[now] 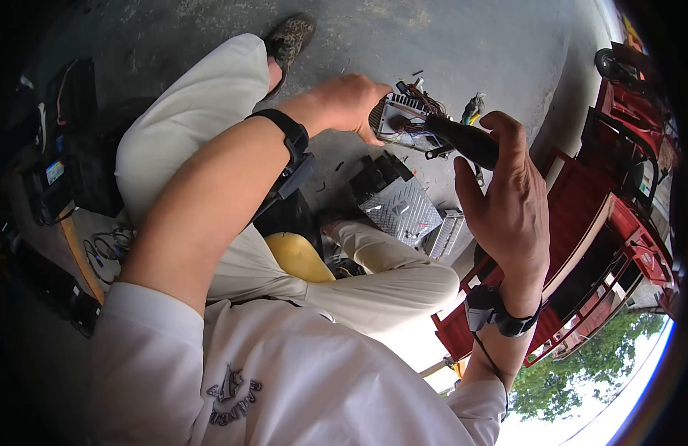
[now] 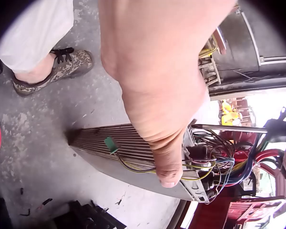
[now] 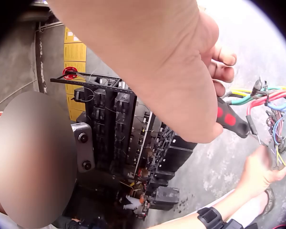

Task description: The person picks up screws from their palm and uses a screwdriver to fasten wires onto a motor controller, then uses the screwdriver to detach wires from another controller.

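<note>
We see the left hand [image 1: 344,104] curled around one end of a finned metal controller box [image 2: 128,145], thumb pressed down on its open end where a tangle of coloured wires [image 2: 224,162] spills out. The box hangs tilted off the concrete floor [image 2: 43,129], held out in front of the seated person.

Just beyond the thumb, on the wire side of the box, the right hand [image 1: 507,201] is wrapped around the black handle of a screwdriver [image 1: 463,140]; from the right wrist we see red marks on that handle [image 3: 229,119]. Its metal shaft [image 2: 229,128] runs across the top of the wire bundle, close to the box's open end.

Below the gripped box, near the bent knee, lie a second ribbed metal unit [image 1: 400,208] and a yellow object [image 1: 299,256]. A camouflage shoe [image 2: 52,71] rests on the floor behind the left hand.
</note>
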The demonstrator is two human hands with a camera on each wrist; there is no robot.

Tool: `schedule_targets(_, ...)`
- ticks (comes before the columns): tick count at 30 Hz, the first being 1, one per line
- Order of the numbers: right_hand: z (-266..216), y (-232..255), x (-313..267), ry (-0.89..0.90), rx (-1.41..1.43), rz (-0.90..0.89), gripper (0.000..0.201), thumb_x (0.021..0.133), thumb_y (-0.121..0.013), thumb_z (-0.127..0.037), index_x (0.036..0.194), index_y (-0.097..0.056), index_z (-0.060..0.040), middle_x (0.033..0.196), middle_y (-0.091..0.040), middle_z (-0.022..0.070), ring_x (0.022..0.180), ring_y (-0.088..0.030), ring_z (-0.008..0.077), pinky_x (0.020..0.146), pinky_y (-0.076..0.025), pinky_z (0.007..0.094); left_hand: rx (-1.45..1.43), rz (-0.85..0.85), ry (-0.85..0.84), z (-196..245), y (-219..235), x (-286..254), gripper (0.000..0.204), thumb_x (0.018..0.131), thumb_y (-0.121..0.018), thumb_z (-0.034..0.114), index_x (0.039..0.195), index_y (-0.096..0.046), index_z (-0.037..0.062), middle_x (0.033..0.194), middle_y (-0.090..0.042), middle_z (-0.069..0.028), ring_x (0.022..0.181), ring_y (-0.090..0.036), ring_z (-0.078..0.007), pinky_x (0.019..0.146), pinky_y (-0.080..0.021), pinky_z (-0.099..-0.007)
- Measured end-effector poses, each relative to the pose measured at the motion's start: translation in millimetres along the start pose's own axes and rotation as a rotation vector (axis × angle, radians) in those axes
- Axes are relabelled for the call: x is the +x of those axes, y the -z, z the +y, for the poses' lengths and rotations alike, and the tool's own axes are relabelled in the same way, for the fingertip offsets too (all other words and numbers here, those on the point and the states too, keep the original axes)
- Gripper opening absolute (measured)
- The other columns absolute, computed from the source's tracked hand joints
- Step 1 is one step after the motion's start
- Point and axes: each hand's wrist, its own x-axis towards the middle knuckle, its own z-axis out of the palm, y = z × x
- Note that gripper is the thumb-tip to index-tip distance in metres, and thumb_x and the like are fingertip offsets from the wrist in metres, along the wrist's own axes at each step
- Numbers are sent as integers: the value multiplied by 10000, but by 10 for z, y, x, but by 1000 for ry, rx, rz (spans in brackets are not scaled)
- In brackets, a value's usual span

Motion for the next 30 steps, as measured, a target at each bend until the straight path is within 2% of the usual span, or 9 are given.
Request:
schedule_targets(3,44,-35,-71,20,-28,-48,394,874,-736,-65,1209,-531,-35,956,-612,131,758,-660,326,637,-507,439,-29,85,-32,-56,-112,2,853,594,-936,437,1239,-576,10,993,-721,-225,953,-696,-414,845,-566,-456)
schedule_targets(7,65,-6,-54,-4,-96,-78,370,887,-728,-80,1205,-546,-36,905,-566,116,721,-625,321,610,-488,441,-3,40,-37,-86,-115,25,857,599,-926,468,1222,-565,4,983,-720,-229,954,-693,-420,845,-566,-467)
schedule_targets(10,36,6,-76,-36,-178,-111,370,886,-741,-123,1198,-562,-33,874,-548,111,712,-610,305,596,-481,434,7,76,-106,-98,-129,31,850,606,-912,501,1187,-549,-2,959,-717,-234,954,-691,-427,842,-564,-481)
schedule_targets(16,34,37,-90,57,-271,-203,422,872,-760,-177,1218,-569,-28,870,-537,105,715,-604,285,582,-486,424,57,74,-112,-102,-138,68,850,595,-905,538,1135,-530,1,923,-713,-229,948,-688,-435,837,-561,-494)
schedule_targets(22,76,26,-38,143,-155,-150,460,869,-743,-116,1268,-525,-44,885,-513,100,709,-594,279,584,-491,418,37,11,-94,-98,-82,74,819,581,-931,472,1107,-515,2,930,-714,-228,948,-691,-429,824,-560,-494)
schedule_targets(24,118,51,-49,145,-203,-213,544,837,-772,-49,1302,-490,-54,1015,-579,140,808,-648,320,651,-506,443,24,-18,-92,-102,-79,81,818,587,-940,418,1153,-516,7,940,-717,-222,961,-691,-423,826,-558,-492)
schedule_targets(25,146,53,-40,145,-202,-213,544,837,-772,-49,1302,-490,-54,1015,-579,140,808,-648,320,651,-506,443,24,-19,-90,-122,-92,91,818,587,-940,418,1153,-516,7,940,-717,-222,961,-691,-423,826,-558,-492)
schedule_targets(27,192,32,-20,275,-231,-158,457,849,-764,-122,1228,-516,-56,860,-506,84,689,-575,262,542,-471,410,20,-4,-115,-134,-98,88,832,599,-938,386,1213,-511,19,954,-720,-216,973,-688,-422,833,-555,-489)
schedule_targets(30,176,30,-8,288,-249,-148,444,845,-778,-151,1194,-522,-56,789,-490,70,654,-567,256,521,-458,400,36,-46,-89,-105,-63,76,847,615,-930,376,1259,-503,28,972,-722,-214,985,-685,-420,843,-552,-490)
